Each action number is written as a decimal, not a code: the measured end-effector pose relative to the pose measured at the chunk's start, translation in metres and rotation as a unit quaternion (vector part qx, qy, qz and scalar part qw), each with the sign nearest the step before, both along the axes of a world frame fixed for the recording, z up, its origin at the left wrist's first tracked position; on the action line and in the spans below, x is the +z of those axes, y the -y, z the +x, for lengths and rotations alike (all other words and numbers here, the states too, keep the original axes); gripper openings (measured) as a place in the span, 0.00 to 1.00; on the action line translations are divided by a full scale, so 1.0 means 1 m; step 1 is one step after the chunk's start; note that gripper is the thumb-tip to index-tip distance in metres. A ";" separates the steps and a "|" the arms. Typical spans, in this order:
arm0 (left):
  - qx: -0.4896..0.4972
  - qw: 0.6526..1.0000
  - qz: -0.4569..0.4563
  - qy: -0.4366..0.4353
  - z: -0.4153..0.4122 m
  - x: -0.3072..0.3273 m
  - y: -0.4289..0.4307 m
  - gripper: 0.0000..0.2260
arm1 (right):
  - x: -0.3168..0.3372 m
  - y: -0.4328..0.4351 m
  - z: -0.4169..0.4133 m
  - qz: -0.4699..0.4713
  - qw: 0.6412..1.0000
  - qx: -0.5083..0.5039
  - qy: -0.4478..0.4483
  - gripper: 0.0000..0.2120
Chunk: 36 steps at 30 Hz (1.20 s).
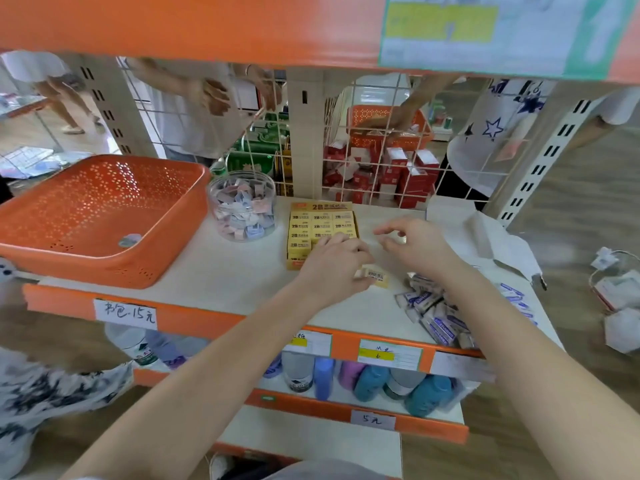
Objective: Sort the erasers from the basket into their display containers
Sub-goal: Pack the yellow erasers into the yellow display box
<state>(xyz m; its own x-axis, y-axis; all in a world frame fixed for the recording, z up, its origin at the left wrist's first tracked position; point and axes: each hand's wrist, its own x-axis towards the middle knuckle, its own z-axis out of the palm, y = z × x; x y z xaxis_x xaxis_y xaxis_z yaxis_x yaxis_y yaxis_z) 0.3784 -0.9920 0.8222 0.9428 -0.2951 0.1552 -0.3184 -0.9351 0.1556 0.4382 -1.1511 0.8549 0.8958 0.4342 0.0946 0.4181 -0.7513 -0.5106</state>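
Left grip (332, 263) is resting over the yellow display box (322, 211), thumb side touching a yellow eraser (376, 276) on the shelf (242, 271), pinched or not I cannot tell, right grip (414, 245) is hovering loosely curled and empty, and that light, stiff block is looking best taken across its long sides.

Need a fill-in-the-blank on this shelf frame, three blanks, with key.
1. The perforated basket is coloured ___.
2. Inside it lies only ___ small item.
3. The clear jar stands between the basket and the ___ 2B box.
Missing words: orange; one; yellow.
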 end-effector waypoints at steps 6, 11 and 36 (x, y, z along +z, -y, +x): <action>0.003 0.999 -0.053 -0.012 0.002 -0.004 0.000 0.14 | -0.002 0.014 -0.007 -0.006 1.000 0.021 -0.015 0.10; 0.050 0.981 -0.180 0.045 -0.001 0.002 -0.014 0.04 | 0.002 0.010 -0.015 0.022 0.996 0.071 -0.050 0.13; 0.107 0.875 -0.473 -0.018 -0.021 -0.001 -0.035 0.19 | 0.003 -0.018 -0.027 0.072 0.986 0.086 -0.124 0.11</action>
<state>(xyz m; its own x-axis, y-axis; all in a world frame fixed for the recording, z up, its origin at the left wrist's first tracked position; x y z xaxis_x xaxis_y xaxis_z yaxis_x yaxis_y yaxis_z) 0.3576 -0.9572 0.8210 0.9700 0.1327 0.2037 -0.1309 -0.4211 0.8975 0.4113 -1.1332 0.8582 0.8131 0.5803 -0.0471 0.3817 -0.5924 -0.7095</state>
